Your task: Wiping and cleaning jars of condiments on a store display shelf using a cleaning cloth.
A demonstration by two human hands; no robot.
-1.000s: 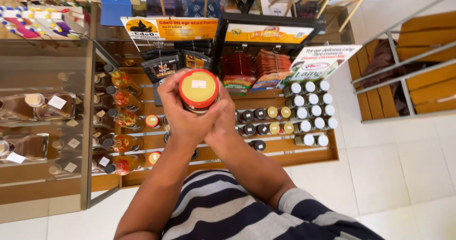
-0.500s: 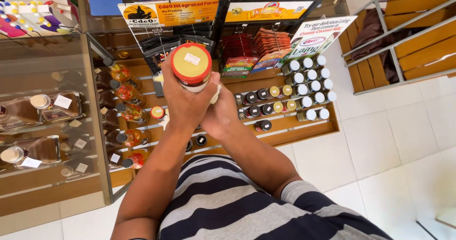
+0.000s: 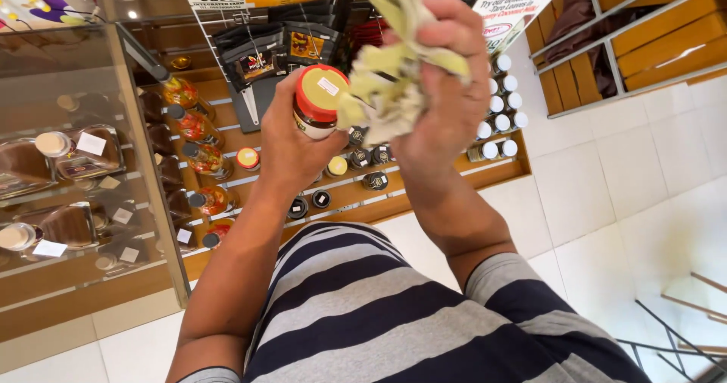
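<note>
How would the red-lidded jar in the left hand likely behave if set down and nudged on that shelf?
The jar looks short and wide, so it would probably stand steady rather than tip. Its round body suggests it could roll if laid on its side. The left hand wraps it fully, so it seems light enough for one hand; the wall looks smooth, possibly slippery. The right hand holds a floppy cloth against it.

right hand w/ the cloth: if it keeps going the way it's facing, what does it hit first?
Probably the jar's red lid. The right hand holds a crumpled pale cloth pointed left at the jar in the left hand; the cloth seems to touch the lid edge already, though depth is unclear.
</note>
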